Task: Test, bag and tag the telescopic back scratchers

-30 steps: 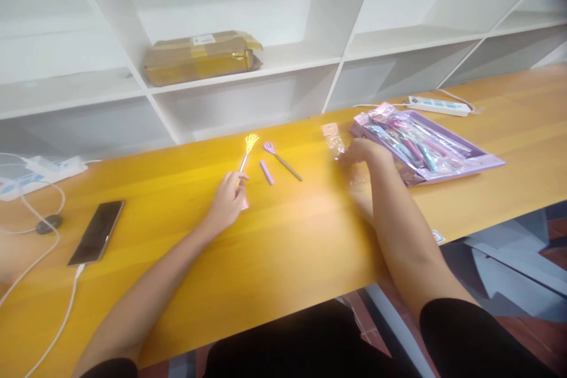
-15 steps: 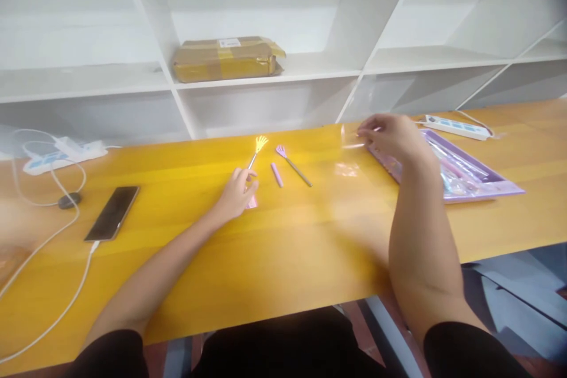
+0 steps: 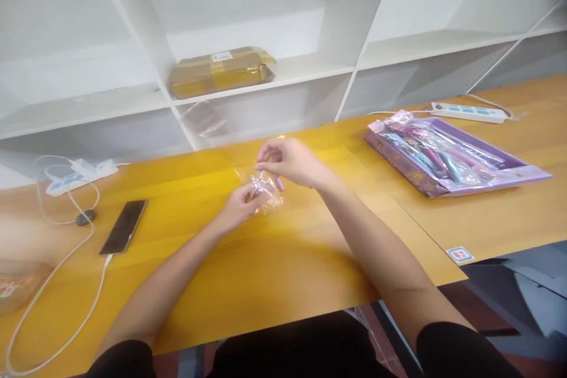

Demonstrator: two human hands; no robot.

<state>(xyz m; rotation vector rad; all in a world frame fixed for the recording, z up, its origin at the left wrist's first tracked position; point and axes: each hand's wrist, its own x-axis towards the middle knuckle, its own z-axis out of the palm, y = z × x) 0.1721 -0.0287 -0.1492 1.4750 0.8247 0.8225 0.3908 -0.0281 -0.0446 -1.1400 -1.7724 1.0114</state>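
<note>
A crinkled clear plastic bag (image 3: 268,196) is between my two hands, over the middle of the wooden table. My left hand (image 3: 239,208) is closed on its near left part, fingertips partly hidden by glare on the film. Just above, my right hand (image 3: 287,160) pinches the bag's upper part between thumb and fingers. A purple stick (image 3: 279,183) lies on the table behind the bag, mostly covered. Past my right hand shows a small yellow tip (image 3: 280,137). The small hand-shaped scratchers are otherwise hidden by my hands and the bag.
On the right stands a purple tray (image 3: 522,172) with several wrapped items, a power strip (image 3: 472,112) behind it. At left lie a phone (image 3: 123,227) on a white cable and another power strip (image 3: 82,176). A taped parcel (image 3: 221,74) sits on the shelf.
My right hand has come left from beside the tray, bringing the clear bag to my left hand. My left hand now grips the bag. The view has shifted slightly.
</note>
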